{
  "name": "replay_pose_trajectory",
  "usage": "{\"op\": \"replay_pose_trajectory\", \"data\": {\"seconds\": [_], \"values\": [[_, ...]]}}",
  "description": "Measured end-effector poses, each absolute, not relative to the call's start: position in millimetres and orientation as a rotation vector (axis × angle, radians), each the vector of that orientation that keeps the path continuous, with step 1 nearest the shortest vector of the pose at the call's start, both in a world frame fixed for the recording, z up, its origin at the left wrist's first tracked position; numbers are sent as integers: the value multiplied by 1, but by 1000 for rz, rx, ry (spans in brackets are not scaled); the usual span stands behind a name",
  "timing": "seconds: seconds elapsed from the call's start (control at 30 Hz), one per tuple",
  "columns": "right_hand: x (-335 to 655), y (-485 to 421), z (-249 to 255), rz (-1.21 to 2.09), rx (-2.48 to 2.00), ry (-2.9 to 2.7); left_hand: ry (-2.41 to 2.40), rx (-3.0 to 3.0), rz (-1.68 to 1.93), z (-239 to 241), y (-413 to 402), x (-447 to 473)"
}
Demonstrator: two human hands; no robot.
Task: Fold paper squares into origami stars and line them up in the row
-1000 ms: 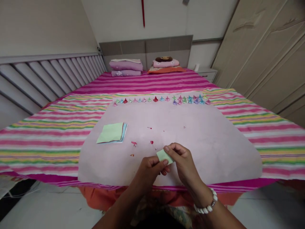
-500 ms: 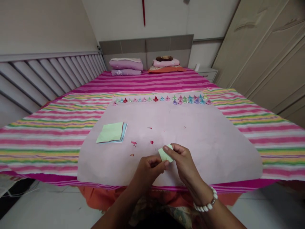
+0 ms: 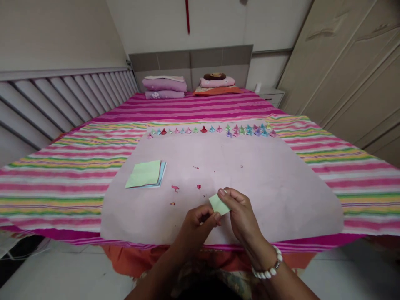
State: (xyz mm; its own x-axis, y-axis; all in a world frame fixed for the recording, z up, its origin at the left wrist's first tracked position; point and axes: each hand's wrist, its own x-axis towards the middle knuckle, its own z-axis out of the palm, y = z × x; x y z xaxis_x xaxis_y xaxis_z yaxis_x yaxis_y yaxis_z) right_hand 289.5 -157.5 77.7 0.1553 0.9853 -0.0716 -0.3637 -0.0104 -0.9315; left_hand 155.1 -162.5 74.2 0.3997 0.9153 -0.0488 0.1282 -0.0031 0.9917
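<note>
A small folded piece of light green paper (image 3: 218, 204) is pinched between both hands above the near edge of a pale pink sheet (image 3: 268, 183) spread on the bed. My left hand (image 3: 196, 223) grips its lower left corner with closed fingers. My right hand (image 3: 240, 214), with a white bead bracelet on the wrist, pinches its right side between thumb and fingers. A stack of square papers (image 3: 145, 174), green on top with blue under it, lies to the left on the sheet.
A row of several small colourful folded paper pieces (image 3: 212, 130) lines the sheet's far edge. Tiny red scraps (image 3: 175, 188) lie near my hands. The striped bedspread (image 3: 62, 166) surrounds the sheet; folded bedding (image 3: 164, 87) sits by the headboard. A wardrobe (image 3: 350, 71) stands at right.
The green paper has been turned slightly between my fingers and my hands have shifted a little; nothing else has moved.
</note>
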Motion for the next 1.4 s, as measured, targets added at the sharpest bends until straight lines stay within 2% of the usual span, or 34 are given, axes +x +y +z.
{"op": "replay_pose_trajectory", "data": {"seconds": [0.2, 0.57, 1.13, 1.4], "values": [[291, -161, 73, 1271, -1024, -957, 1079, 1364, 911, 78, -156, 152], [290, -172, 60, 1499, -956, -901, 1040, 1055, 1072, 80, -160, 154], [288, -183, 64, 1293, -1045, -1072, 949, 1073, 1134, 81, -154, 146], [285, -184, 61, 1322, -1023, -1109, 820, 1086, 1227, 93, -153, 147]]}}
